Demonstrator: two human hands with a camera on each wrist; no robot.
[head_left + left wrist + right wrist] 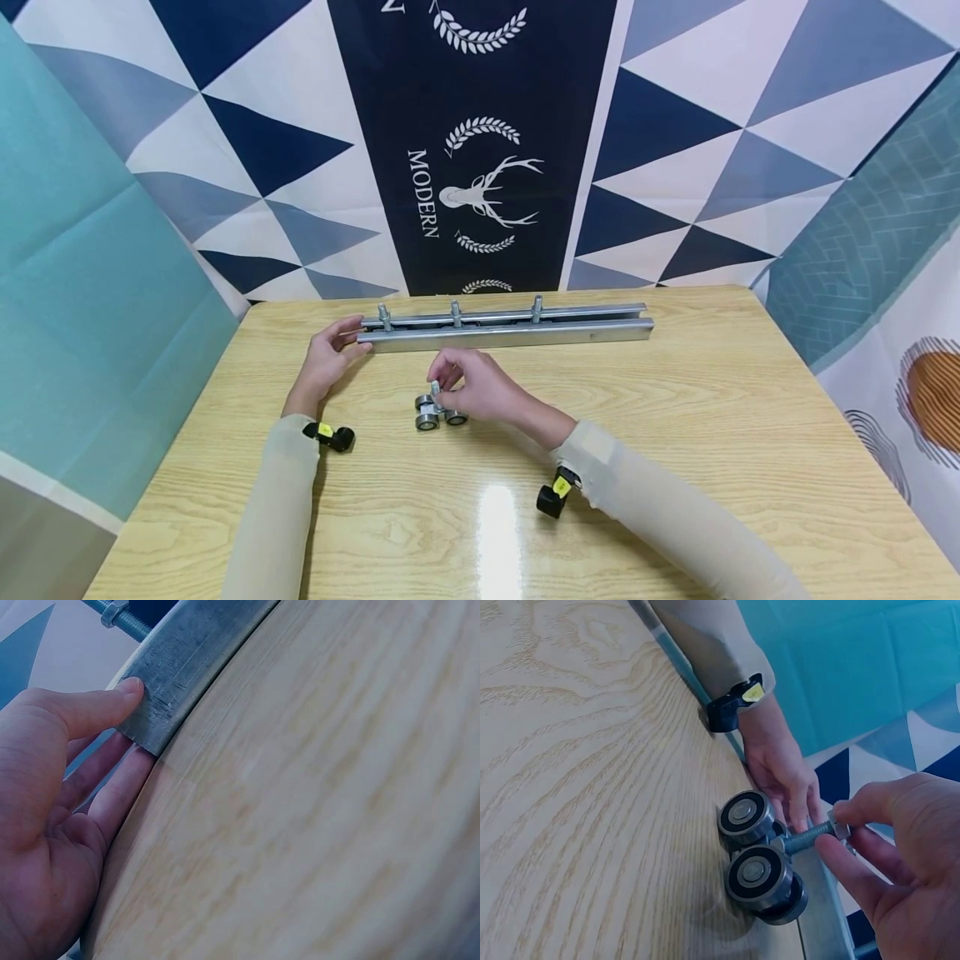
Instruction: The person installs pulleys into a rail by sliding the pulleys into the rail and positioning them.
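A long metal channel track (510, 337) lies across the far part of the table, with three upright bolts standing out of its slot, one of them a bolt (456, 314) near the middle. At its left end, my left hand (322, 365) holds the track, the thumb on the outer side wall (184, 667) and other fingers at the end, partly hidden behind it. My right hand (480, 387) pinches the threaded bolt (808, 838) of a roller trolley (754, 871) by its nut. The trolley's black-and-silver wheels (427, 422) are at or just above the tabletop, in front of the track.
The wood-grain table (675, 433) runs up to a patterned backdrop (487, 150) behind the track. A teal cloth (82, 250) hangs at the left. Each wrist carries a small black camera, such as the right wrist's camera (553, 498).
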